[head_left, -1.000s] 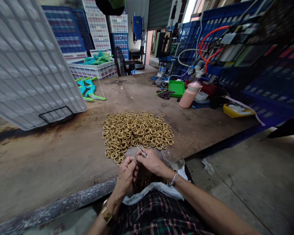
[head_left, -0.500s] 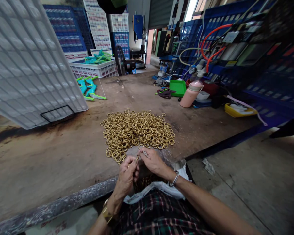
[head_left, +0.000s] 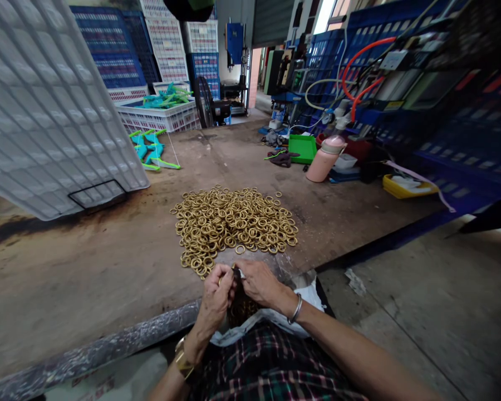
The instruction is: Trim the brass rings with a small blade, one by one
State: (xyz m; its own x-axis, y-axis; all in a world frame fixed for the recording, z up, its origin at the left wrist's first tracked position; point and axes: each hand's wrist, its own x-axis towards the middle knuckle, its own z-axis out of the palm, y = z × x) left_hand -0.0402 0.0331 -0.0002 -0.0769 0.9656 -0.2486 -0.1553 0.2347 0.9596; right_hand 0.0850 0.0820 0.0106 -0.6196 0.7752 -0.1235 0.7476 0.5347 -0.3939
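A heap of gold-coloured rings [head_left: 234, 220] lies on the brown table, with one loose ring [head_left: 240, 249] at its near edge. My left hand [head_left: 217, 292] is closed at the table's front edge, a bit of a gold ring showing between its fingers. Close against it, my right hand [head_left: 262, 283] is closed, its fingertips pinching a small metal tool that is mostly hidden. Below both hands, an open white sack [head_left: 261, 318] on my lap holds more rings [head_left: 241, 309] in shadow.
A large white crate [head_left: 58, 111] stands on the left of the table, near turquoise-and-green plastic parts [head_left: 152, 150]. Towards the back right are a green tray [head_left: 303, 149], a pink bottle [head_left: 323, 161] and a yellow dish [head_left: 401, 187]. A plastic-wrapped edge [head_left: 150, 331] runs along the table's front.
My right hand has dropped slightly and its fingers have turned downward beside the left hand, uncovering the loose ring. The left hand stays almost in place. The ring heap looks the same.
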